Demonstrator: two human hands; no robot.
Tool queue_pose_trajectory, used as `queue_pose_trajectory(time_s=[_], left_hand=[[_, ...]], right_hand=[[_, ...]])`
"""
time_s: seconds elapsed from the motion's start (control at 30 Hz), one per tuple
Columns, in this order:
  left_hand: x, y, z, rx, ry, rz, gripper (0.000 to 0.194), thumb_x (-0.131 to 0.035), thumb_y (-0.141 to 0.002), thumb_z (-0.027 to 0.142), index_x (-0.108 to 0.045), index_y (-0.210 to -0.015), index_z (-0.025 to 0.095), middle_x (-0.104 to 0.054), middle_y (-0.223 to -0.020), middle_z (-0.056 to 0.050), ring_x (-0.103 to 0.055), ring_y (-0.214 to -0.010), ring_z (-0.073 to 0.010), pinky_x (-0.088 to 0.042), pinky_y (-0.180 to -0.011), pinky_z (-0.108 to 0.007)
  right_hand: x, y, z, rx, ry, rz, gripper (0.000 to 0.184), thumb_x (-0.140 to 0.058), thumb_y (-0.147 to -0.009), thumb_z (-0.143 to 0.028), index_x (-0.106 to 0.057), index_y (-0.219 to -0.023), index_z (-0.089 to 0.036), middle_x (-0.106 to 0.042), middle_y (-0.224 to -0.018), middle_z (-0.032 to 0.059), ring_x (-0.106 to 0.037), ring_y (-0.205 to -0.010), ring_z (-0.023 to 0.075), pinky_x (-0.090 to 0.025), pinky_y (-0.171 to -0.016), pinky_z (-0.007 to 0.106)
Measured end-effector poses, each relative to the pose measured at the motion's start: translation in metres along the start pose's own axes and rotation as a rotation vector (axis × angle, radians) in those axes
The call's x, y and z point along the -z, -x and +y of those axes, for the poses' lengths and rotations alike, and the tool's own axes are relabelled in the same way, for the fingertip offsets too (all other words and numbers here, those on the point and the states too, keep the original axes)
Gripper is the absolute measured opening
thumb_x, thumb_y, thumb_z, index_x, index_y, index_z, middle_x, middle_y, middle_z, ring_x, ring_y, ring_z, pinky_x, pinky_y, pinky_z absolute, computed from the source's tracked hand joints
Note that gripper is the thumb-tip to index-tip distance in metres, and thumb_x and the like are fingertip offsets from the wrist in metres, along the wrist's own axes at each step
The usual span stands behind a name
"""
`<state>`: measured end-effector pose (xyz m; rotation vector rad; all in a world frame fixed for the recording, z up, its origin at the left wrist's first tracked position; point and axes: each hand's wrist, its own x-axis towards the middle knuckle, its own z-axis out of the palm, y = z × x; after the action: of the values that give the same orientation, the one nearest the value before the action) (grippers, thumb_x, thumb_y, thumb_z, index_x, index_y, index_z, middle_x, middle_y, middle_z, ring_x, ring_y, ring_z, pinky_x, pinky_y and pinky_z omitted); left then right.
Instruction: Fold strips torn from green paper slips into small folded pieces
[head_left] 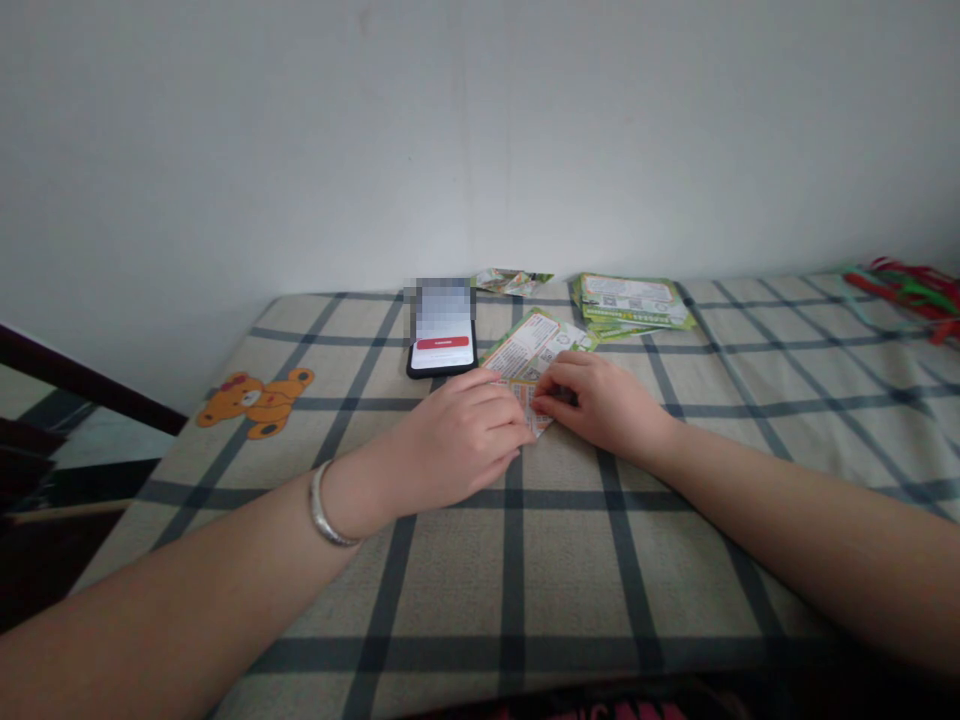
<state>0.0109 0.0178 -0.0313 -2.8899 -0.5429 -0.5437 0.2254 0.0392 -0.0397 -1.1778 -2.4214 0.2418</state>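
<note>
A flat green, white and orange printed packet [529, 350] lies at an angle on the table, its near corner between my hands. My left hand [469, 435], with a silver bangle on the wrist, covers the packet's left edge, its bent fingers closed on it; the thumb is hidden. At the near right part of the packet, my right hand [596, 400] has thumb and forefinger pinched together on it. Just beyond my left hand lies a black-edged phone [444, 345], its lit screen showing a red bar.
A stack of similar printed packets [634, 303] lies at the back right, with a crumpled wrapper [514, 281] beside the phone. Red and green items [915, 295] sit far right. A checked cloth [450, 590] with a bear figure [256, 402] covers the table, which meets a wall [480, 140].
</note>
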Motion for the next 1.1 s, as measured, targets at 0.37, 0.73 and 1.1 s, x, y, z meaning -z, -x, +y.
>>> queue_pose_trajectory(time_s=[0.37,0.73,1.1], left_hand=[[-0.001,0.000,0.002,-0.010,-0.050,-0.016,0.021,-0.051,-0.089,0.015,-0.065,-0.103,0.016,-0.071,-0.101,-0.004,-0.063,-0.099,-0.0190,-0.042,-0.103,-0.042],[0.002,-0.002,0.002,-0.008,-0.040,-0.031,0.024,-0.047,-0.089,0.014,-0.065,-0.104,0.017,-0.071,-0.103,-0.003,-0.063,-0.099,-0.0194,-0.042,-0.100,-0.043],[0.000,0.000,0.001,-0.007,0.018,-0.030,0.021,-0.052,-0.089,0.015,-0.065,-0.105,0.017,-0.070,-0.107,-0.004,-0.062,-0.102,-0.0201,-0.046,-0.099,-0.043]], right_hand=[[0.001,0.000,0.000,-0.032,0.013,0.010,0.009,-0.060,-0.086,-0.024,-0.064,-0.080,-0.018,-0.061,-0.084,0.0029,-0.054,-0.076,0.0143,-0.039,-0.066,0.025],[0.002,0.004,0.005,-0.021,-0.011,0.055,0.007,-0.062,-0.085,-0.024,-0.064,-0.083,-0.018,-0.061,-0.079,0.0011,-0.053,-0.070,0.0123,-0.039,-0.062,0.024],[0.015,0.013,0.017,0.237,-0.031,-0.055,0.016,-0.064,-0.086,-0.031,-0.072,-0.097,-0.021,-0.066,-0.102,0.0059,-0.060,-0.092,0.0174,-0.047,-0.082,0.031]])
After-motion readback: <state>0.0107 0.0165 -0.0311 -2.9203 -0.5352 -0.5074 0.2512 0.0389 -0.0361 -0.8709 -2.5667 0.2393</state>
